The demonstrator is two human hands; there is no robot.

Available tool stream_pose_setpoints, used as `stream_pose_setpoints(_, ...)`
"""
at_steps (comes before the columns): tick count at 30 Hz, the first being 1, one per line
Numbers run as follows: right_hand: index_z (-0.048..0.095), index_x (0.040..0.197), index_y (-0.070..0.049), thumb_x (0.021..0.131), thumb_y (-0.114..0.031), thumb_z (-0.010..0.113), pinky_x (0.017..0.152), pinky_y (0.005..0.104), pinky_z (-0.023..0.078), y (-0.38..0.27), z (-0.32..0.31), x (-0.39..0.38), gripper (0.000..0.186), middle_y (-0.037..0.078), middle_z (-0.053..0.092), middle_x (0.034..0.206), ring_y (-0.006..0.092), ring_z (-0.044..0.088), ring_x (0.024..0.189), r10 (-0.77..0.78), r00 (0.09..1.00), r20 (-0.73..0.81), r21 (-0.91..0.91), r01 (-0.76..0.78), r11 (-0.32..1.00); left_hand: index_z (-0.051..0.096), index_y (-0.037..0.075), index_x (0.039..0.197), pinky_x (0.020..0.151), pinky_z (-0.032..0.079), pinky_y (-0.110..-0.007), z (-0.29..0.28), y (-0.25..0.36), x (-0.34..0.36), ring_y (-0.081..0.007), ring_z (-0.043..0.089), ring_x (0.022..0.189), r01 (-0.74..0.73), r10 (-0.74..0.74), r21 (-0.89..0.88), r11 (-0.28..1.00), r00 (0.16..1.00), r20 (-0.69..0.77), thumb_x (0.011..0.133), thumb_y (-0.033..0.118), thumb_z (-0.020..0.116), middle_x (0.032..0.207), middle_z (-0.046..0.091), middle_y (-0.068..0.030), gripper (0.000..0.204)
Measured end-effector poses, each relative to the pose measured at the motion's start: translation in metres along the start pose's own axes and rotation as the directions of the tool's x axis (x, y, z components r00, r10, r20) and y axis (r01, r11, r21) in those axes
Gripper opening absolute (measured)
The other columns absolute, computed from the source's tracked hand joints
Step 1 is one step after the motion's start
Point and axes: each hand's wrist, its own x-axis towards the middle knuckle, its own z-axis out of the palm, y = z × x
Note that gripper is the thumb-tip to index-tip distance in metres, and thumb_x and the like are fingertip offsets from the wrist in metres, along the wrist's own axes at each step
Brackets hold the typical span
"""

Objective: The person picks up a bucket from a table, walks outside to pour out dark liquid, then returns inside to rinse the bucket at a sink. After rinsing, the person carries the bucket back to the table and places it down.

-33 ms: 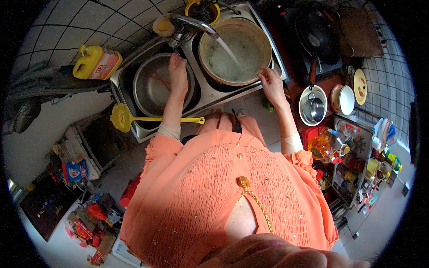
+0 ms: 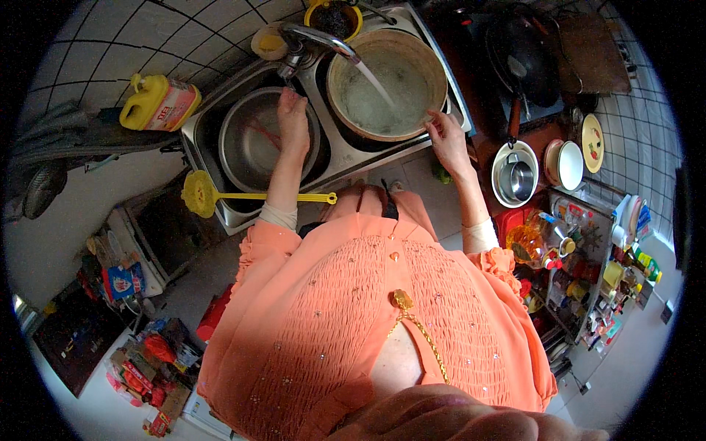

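My left hand (image 2: pixel 293 121) is raised over the steel bowl (image 2: pixel 234 151) in the left sink. Its fingers are drawn together at the lower end of the tap handle (image 2: pixel 287 71), mostly hiding their contact. From the curved tap spout (image 2: pixel 323 37) a stream of water falls into a large round basin (image 2: pixel 360 129) in the right sink. That basin holds cloudy, rippling water. My right hand (image 2: pixel 447 138) pinches its right rim between thumb and fingers. A yellow long-handled brush (image 2: pixel 198 194) lies across the sink's front left edge, its handle passing by my left forearm.
A yellow jug (image 2: pixel 158 103) stands left of the sink (image 2: pixel 334 167). Behind the tap are a small cup (image 2: pixel 269 42) and a yellow bowl (image 2: pixel 353 16). To the right are a black wok (image 2: pixel 523 66), stacked metal bowls (image 2: pixel 515 173) and an oil bottle (image 2: pixel 523 241).
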Motion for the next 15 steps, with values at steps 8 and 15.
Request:
stream_pose_setpoints(8,0.04,0.115,0.001,0.082,-0.013,0.059,0.068,0.0341,0.045,-0.002,0.0,0.002,0.041,0.017,0.056,0.088,0.0252,0.057,0.078,0.197,0.98,0.007,0.118,-0.197,0.973,0.019,-0.004,0.135,0.105,0.021,-0.032,0.011,0.017,-0.008,-0.0246,0.026,0.128,0.039,-0.036,-0.032,0.999,0.996,0.083,0.085,0.002,0.043,0.139,0.025,-0.0178,0.055)
stream_pose_setpoints(15,0.032,0.127,0.006,0.084,-0.017,0.058,0.071,0.0319,0.046,0.022,0.003,0.024,0.056,0.015,0.058,0.09,0.0212,0.057,0.082,0.316,0.945,-0.077,0.22,-0.294,0.93,0.018,-0.001,0.136,0.105,0.021,-0.033,0.021,0.013,-0.001,-0.0245,0.023,0.13,0.012,-0.003,-0.054,0.998,0.988,0.155,0.086,0.004,0.044,0.139,0.025,-0.0153,0.057)
